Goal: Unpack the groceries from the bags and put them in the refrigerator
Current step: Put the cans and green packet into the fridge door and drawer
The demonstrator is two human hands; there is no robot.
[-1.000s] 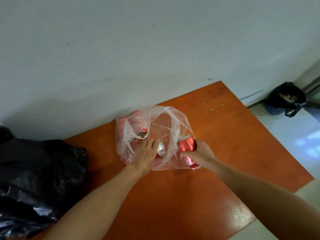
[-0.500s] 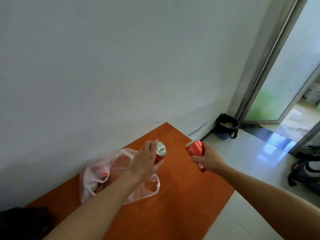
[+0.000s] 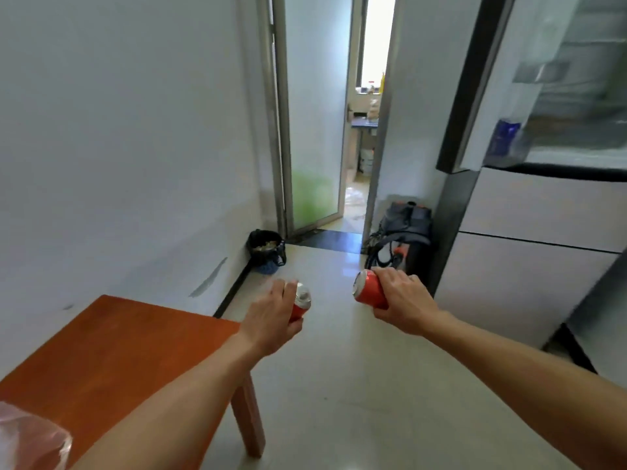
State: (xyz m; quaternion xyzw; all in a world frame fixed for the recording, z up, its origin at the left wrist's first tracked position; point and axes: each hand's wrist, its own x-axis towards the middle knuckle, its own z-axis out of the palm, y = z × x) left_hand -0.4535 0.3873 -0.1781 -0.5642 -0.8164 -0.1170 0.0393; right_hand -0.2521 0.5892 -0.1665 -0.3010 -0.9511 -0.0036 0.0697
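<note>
Over the pale floor point(image 3: 356, 395), just past the corner of the orange bench point(image 3: 112, 351), both hands are held out, apart from each other. The left hand point(image 3: 271, 320) is wrapped round a red can point(image 3: 300, 305) that stands nearly upright, its silver top showing above the fingers. The right hand point(image 3: 403, 307) is clamped on a second red can point(image 3: 369, 293), tipped over so its top faces left. A clear plastic bag point(image 3: 30, 439) lies on the bench at the lower left edge. The refrigerator point(image 3: 529, 232) stands to the right, its upper part blurred, with shelves dimly visible. A backpack point(image 3: 403, 232) leans beside it, and a black-lined bin point(image 3: 266, 249) sits against the wall by the doorway point(image 3: 364, 147).
</note>
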